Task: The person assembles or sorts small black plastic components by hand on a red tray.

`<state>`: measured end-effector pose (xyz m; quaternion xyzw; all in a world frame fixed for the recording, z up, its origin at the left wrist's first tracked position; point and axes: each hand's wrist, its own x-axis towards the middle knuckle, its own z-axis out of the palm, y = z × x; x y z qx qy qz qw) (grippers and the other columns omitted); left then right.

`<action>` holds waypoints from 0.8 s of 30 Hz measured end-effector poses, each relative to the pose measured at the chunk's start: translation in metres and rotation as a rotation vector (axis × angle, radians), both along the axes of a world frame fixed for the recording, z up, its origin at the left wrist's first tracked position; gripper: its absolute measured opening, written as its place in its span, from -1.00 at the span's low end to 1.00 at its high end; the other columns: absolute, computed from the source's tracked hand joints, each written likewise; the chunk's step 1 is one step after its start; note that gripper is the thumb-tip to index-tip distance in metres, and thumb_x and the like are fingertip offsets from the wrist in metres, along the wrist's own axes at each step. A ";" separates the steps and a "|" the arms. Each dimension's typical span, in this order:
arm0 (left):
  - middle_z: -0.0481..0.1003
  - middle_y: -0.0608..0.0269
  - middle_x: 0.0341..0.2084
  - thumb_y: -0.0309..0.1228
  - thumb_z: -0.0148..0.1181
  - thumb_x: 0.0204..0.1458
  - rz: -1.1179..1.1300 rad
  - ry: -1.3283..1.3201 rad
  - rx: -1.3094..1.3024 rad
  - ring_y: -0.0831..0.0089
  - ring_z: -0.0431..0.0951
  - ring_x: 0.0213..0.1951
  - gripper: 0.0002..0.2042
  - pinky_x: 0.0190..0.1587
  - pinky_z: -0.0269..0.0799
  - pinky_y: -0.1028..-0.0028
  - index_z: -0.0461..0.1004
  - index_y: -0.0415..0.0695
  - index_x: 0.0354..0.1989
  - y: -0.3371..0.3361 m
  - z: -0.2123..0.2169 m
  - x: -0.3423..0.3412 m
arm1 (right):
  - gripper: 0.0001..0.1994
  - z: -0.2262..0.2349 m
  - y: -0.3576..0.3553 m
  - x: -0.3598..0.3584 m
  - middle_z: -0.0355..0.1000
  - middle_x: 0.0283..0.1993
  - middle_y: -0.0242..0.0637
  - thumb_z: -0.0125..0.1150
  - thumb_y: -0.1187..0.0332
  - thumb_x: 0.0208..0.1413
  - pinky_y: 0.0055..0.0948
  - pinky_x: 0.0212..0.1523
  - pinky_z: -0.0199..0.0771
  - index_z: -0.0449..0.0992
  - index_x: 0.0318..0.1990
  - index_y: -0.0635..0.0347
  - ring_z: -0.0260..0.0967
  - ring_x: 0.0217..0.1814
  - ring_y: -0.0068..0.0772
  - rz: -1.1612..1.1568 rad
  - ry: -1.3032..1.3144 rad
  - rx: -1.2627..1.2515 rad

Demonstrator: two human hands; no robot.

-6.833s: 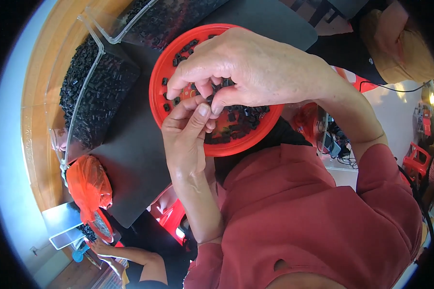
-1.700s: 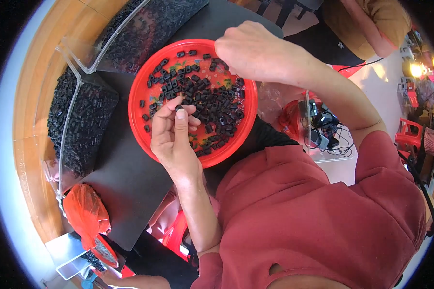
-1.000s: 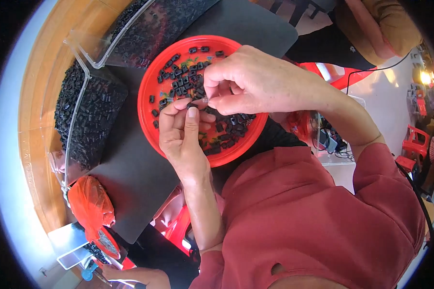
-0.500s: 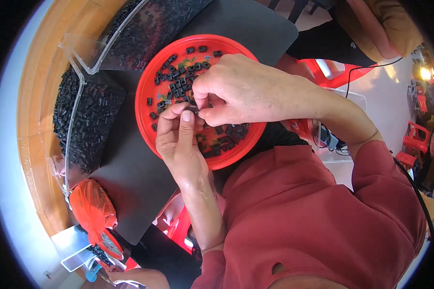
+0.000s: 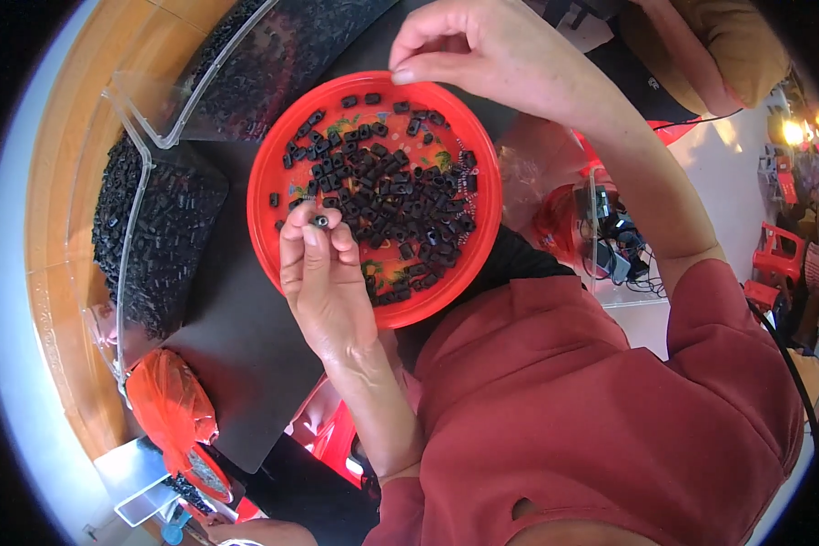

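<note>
Left hand pinches a black piece — likely light, stiff, best held by its sides. Right hand curls above the red tray's far rim — fingertip hold unclear.

- Between the two hands, the air above the black parts in the red tray is open from the right.
- The left hand, gripping one small black part, blocks the tray's near-left side.
- The right hand overhangs the far rim; its forearm bars the upper right.
- Bare desk gives a passage left of the tray, hemmed by the left clear bin and red bag.
- Toward the far clear bin, that passage narrows.
</note>
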<state>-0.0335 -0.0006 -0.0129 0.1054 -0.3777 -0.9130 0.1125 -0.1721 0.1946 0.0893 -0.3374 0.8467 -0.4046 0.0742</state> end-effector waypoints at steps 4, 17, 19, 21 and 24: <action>0.43 0.21 -0.28 -0.48 0.13 0.13 -0.071 0.075 0.092 0.55 0.34 -0.37 -0.83 -0.29 0.30 0.62 0.43 -0.17 -0.11 0.002 0.002 -0.001 | -0.92 -0.045 0.017 -0.017 0.45 -0.45 -0.23 0.22 0.47 -0.06 -0.36 -0.29 0.43 0.55 -0.38 0.25 0.47 -0.34 -0.29 0.001 0.509 0.169; 0.43 0.23 -0.36 -0.45 0.12 0.15 -0.085 0.097 0.104 0.56 0.33 -0.43 -0.84 -0.33 0.28 0.61 0.44 -0.15 -0.11 0.003 0.002 0.001 | -0.89 -0.064 0.002 0.000 0.39 -0.43 -0.17 0.29 0.45 -0.19 -0.14 -0.28 0.39 0.52 -0.46 0.26 0.42 -0.26 -0.04 0.128 0.311 0.364; 0.43 0.22 -0.36 -0.46 0.11 0.15 -0.084 0.094 0.102 0.56 0.33 -0.43 -0.84 -0.33 0.28 0.62 0.44 -0.15 -0.11 0.003 0.002 0.001 | -0.88 -0.069 0.001 -0.001 0.41 -0.42 -0.15 0.30 0.46 -0.19 -0.18 -0.29 0.41 0.52 -0.46 0.28 0.43 -0.28 -0.06 0.144 0.322 0.354; 0.43 0.22 -0.36 -0.46 0.11 0.15 -0.092 0.085 0.080 0.56 0.33 -0.43 -0.84 -0.33 0.27 0.61 0.44 -0.16 -0.12 0.002 0.001 0.000 | -0.86 -0.067 0.000 -0.001 0.43 -0.41 -0.13 0.32 0.47 -0.20 -0.21 -0.30 0.42 0.51 -0.46 0.31 0.44 -0.29 -0.07 0.163 0.333 0.341; 0.44 0.23 -0.36 -0.46 0.12 0.14 -0.102 0.090 0.084 0.56 0.32 -0.43 -0.85 -0.32 0.27 0.61 0.44 -0.16 -0.13 0.001 0.000 0.001 | -0.87 -0.058 -0.001 0.002 0.47 -0.41 -0.13 0.31 0.51 -0.18 -0.37 -0.33 0.46 0.47 -0.48 0.35 0.49 -0.35 -0.26 0.121 0.050 0.237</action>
